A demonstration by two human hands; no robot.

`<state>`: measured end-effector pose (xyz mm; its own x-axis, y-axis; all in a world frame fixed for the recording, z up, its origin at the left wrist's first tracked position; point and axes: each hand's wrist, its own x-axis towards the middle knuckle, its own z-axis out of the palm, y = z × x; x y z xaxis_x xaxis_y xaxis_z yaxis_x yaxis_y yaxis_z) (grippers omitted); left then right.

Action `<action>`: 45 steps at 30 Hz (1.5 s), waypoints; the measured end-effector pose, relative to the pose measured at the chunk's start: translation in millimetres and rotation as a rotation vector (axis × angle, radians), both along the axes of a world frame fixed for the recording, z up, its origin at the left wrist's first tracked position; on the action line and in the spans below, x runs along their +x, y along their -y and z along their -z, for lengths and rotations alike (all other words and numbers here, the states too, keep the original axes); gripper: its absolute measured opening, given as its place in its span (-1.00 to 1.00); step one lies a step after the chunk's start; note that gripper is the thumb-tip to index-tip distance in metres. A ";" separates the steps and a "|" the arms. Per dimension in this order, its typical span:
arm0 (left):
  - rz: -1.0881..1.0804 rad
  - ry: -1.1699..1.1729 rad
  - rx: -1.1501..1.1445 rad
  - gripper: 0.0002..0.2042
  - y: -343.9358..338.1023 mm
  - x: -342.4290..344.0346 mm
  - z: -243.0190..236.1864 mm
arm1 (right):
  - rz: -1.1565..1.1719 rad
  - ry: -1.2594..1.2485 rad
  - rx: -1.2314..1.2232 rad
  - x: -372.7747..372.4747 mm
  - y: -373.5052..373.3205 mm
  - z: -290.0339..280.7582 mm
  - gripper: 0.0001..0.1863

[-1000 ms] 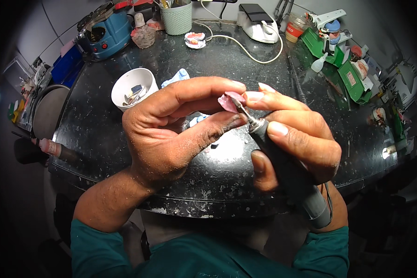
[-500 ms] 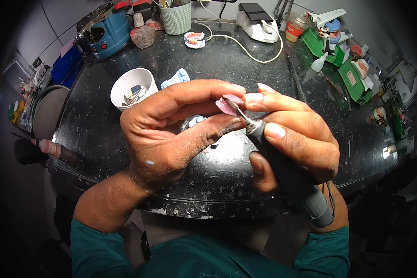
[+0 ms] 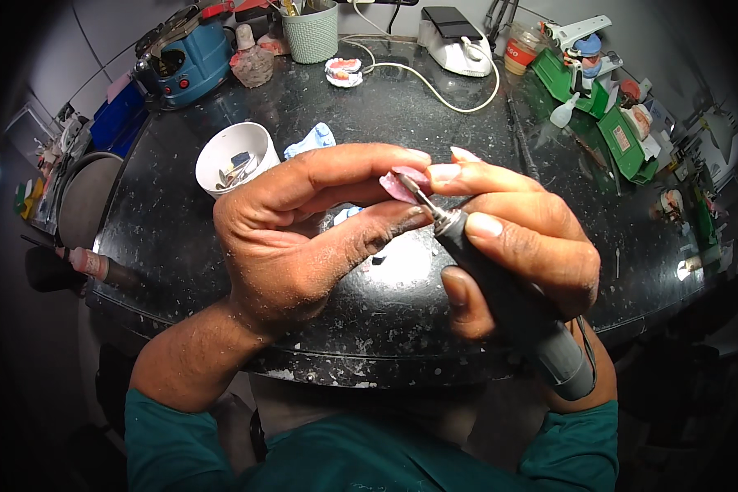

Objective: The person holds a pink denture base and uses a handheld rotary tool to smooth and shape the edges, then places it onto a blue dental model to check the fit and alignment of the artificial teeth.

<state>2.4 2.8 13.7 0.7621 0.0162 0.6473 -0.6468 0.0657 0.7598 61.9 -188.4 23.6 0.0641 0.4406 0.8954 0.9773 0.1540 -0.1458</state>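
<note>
Between the thumb and index finger of my left hand [image 3: 295,225] is a small pink piece that looks like a denture base [image 3: 398,188]. Pale dust clings to that hand and wrist. My right hand [image 3: 533,230] is wrapped round a black and grey rotary handpiece [image 3: 512,299], tilted with its tip up and to the left. The metal bur at its end lies against the pink piece. One right fingertip rests close to the piece's right edge. Behind my left hand a blue dental model [image 3: 312,139] is partly hidden, with another bit of blue showing below the fingers.
A white cup [image 3: 236,156] with small metal tools stands left of the hands. Farther back are a blue machine [image 3: 184,70], a woven basket [image 3: 312,34], a toothed model [image 3: 343,72] and a corded white device [image 3: 457,45]. Green trays [image 3: 627,148] line the right side.
Both hands stay nearly in place. The handpiece and right hand have shifted very slightly left, with the bur still at the pink piece.
</note>
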 end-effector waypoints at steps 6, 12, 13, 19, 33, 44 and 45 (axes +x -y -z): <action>-0.007 0.008 0.015 -0.67 -1.2 -0.6 1.2 | -0.028 -0.041 0.030 0.2 -3.0 2.8 -0.58; -0.008 -0.002 0.009 -0.68 -1.4 -1.0 2.0 | -0.022 -0.024 0.002 0.1 -1.0 0.4 -0.57; -0.006 0.006 0.014 -0.68 -2.3 -0.1 3.0 | -0.019 -0.022 -0.007 0.4 -0.8 0.6 -0.57; -0.005 -0.001 0.015 -0.68 -2.4 0.6 2.8 | -0.046 -0.032 0.011 2.5 -1.9 2.3 -0.57; 0.142 -0.080 -0.141 -0.71 -1.2 4.3 3.2 | -0.109 -0.109 0.044 2.2 -2.1 4.4 -0.59; 0.030 -0.014 -0.016 -0.70 -2.5 5.0 4.4 | -0.061 -0.057 0.017 2.7 -2.5 3.0 -0.61; 0.030 -0.014 -0.016 -0.70 -2.4 4.9 4.4 | -0.064 -0.065 0.026 2.7 -2.9 3.8 -0.61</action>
